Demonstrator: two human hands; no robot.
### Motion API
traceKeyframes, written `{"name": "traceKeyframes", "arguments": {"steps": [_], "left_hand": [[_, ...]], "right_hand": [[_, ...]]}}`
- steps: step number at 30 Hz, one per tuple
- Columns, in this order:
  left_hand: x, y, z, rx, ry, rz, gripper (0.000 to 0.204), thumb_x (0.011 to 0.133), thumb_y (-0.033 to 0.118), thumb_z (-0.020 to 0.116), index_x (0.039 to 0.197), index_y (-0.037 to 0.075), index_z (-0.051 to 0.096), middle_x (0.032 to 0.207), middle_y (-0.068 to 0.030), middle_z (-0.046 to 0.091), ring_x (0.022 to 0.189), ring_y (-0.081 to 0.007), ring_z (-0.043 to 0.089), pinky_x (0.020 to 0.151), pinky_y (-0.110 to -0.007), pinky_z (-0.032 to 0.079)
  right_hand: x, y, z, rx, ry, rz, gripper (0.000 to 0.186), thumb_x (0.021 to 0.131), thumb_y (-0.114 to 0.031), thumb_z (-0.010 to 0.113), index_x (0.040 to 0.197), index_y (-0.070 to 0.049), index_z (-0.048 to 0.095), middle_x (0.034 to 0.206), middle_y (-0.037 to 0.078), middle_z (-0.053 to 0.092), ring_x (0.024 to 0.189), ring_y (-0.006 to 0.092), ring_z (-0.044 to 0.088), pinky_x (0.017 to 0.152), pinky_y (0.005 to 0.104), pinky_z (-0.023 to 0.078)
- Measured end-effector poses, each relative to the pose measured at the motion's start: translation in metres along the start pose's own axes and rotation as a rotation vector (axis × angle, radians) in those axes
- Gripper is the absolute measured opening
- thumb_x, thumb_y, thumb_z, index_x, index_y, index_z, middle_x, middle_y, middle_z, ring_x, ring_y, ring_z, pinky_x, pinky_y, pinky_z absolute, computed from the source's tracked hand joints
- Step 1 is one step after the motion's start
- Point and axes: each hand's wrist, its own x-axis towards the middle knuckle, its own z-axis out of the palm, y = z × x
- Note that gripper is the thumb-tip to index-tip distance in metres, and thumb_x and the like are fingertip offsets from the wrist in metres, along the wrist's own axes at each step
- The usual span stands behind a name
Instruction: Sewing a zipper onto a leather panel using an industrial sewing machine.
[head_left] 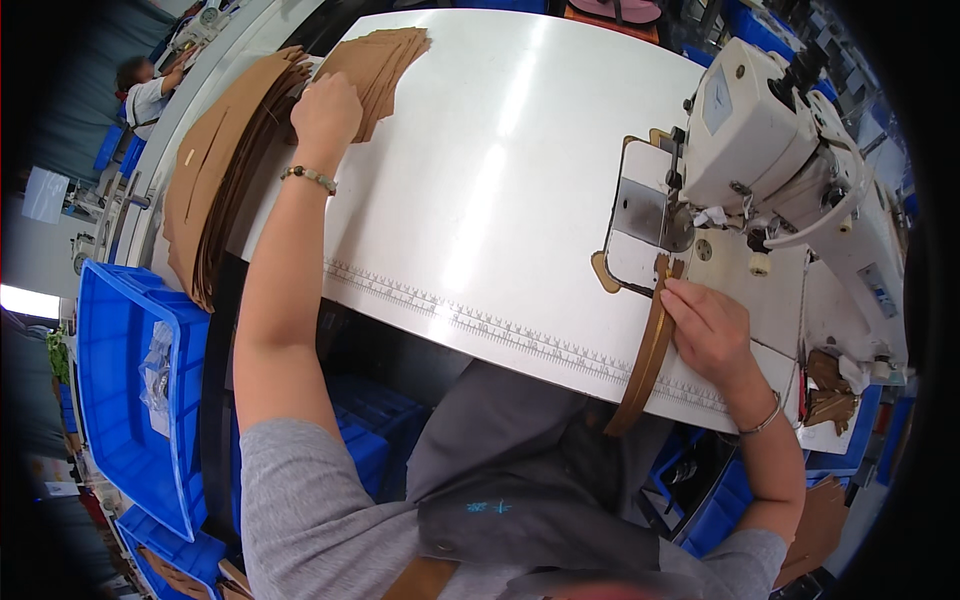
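Note:
My right hand point(708, 328) pinches the upper end of a brown zipper point(645, 370) with a gold line along its middle. That end lies just in front of the needle area of a white sewing machine point(745, 130), and the zipper's lower end hangs over the table's near edge. My left hand point(326, 110) is stretched to the far left, its fingers curled at the near edge of a stack of brown fabric pieces point(375, 75). Its fingertips are partly hidden. Beside that arm lies a larger pile of brown pieces point(220, 150), the top one slit.
A white sewing table point(480, 220) carries a printed ruler point(480, 318) along its near edge. At the left stands a blue bin point(130, 380) with a clear plastic bag point(156, 375). Brown scraps point(830, 390) lie at the right. Another person point(150, 95) sits far left.

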Motion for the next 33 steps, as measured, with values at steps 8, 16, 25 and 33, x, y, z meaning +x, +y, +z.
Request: {"name": "traceKeyframes", "arguments": {"steps": [8,16,25,33], "left_hand": [[0.020,-0.037,0.024,0.117,-0.126,-0.034,0.026,0.101,0.017,0.053,0.111,0.006,0.074,0.110,-0.0211,0.076,0.107,-0.0409,0.073,0.090,-0.051,0.058],[0.011,-0.014,-0.016,-0.091,0.119,0.189,0.024,0.102,0.007,0.054,0.110,0.004,0.076,0.102,-0.0173,0.078,0.095,-0.0317,0.077,0.083,-0.045,0.063],[-0.178,0.086,-0.060,-1.941,-1.225,-0.299,0.027,0.111,0.014,0.049,0.134,0.005,0.059,0.123,-0.0035,0.070,0.106,-0.0114,0.071,0.088,-0.025,0.058],[-0.201,0.113,-0.095,-0.791,-0.601,0.542,0.036,0.087,0.016,0.079,0.115,0.005,0.059,0.087,-0.0070,0.068,0.073,-0.0221,0.071,0.060,-0.034,0.054]], "right_hand": [[-0.001,0.001,0.002,0.007,-0.002,-0.009,0.029,0.077,0.001,0.076,0.106,0.000,0.073,0.107,0.011,0.074,0.087,0.0256,0.075,0.071,0.0338,0.062],[-0.004,0.003,0.005,0.003,0.007,0.007,0.031,0.075,0.000,0.076,0.106,-0.002,0.073,0.110,0.011,0.073,0.089,0.0246,0.074,0.072,0.0344,0.062],[-0.005,0.005,-0.003,0.035,0.019,-0.018,0.033,0.066,-0.007,0.078,0.097,-0.003,0.067,0.112,0.011,0.072,0.100,0.0289,0.072,0.079,0.0383,0.060],[0.001,-0.010,-0.013,0.047,-0.157,-0.037,0.026,0.080,-0.011,0.071,0.104,-0.002,0.064,0.116,0.014,0.071,0.107,0.0312,0.071,0.095,0.0417,0.060]]}}
